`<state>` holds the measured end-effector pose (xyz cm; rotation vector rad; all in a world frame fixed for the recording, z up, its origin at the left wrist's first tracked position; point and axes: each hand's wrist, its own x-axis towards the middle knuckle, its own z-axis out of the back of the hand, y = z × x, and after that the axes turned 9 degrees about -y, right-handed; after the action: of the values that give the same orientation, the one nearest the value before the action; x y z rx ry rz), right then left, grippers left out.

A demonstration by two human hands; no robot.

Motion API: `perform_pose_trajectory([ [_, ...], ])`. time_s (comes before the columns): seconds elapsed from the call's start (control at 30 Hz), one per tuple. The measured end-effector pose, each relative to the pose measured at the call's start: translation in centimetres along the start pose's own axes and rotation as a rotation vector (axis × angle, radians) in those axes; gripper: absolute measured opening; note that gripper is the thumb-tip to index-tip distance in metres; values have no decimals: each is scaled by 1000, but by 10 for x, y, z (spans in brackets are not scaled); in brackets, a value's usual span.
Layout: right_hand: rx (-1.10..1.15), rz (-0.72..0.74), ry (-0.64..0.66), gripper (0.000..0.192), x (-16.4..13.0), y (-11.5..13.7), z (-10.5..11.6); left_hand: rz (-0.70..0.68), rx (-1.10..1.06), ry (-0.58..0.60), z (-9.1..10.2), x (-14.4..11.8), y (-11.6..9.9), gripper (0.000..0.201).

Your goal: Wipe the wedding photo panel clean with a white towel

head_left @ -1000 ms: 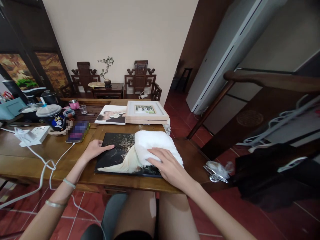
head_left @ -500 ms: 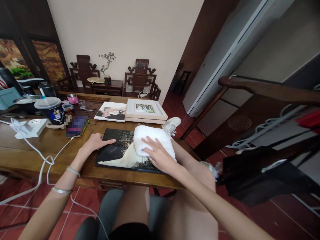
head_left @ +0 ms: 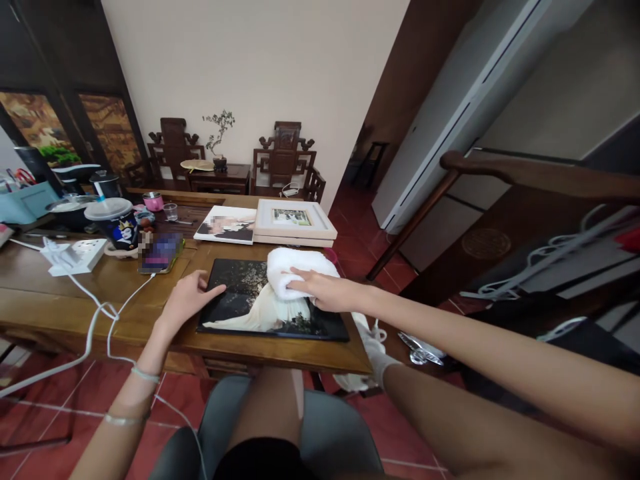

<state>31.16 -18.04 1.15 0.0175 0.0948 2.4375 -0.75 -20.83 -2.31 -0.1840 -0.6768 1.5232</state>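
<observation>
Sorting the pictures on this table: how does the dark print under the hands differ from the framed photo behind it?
The dark print is a flat, frameless panel, mostly black with a pale figure; the framed photo has a thick light-wood frame and wide mat around a small picture. The print is touched by the left hand and by a white towel under the right hand; the framed photo is untouched. Both lie flat on the wooden table.

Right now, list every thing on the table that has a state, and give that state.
Dark photo print: lying flat, left hand pressing its edge.
White cloth: bunched on the print, right hand flat on it.
Framed photo: lying face up.
Phone: cable plugged in.
Lidded cup: upright, straw in.
</observation>
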Motion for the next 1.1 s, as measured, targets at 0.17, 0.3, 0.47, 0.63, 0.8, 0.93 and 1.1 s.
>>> perform_pose_trajectory([
  [0.17, 3, 46, -35, 71, 2, -7, -4, -153, -169, -71, -16, -20, -5, 75],
  [0.3, -14, 22, -124, 72, 3, 0, -11, -225, -210, -42, -22, -19, -2, 65],
  [0.47, -24, 8, -130, 67, 3, 8, -8, -239, -278, -67, -21, -11, 5, 58],
  [0.63, 33, 2, -104, 66, -2, -6, -4, -269, -269, -76, -21, -8, 4, 60],
  [0.8, -29, -92, -138, 66, -17, -20, -9, -278, -282, 5, -19, -7, 1, 62],
  [0.93, -36, -139, -100, 59, -31, 0, 3, -257, -276, 21, -19, -7, 2, 63],
  [1.1, 74, -70, 107, 53, -45, 58, 36, -278, -271, 10, -24, -6, 7, 58],
])
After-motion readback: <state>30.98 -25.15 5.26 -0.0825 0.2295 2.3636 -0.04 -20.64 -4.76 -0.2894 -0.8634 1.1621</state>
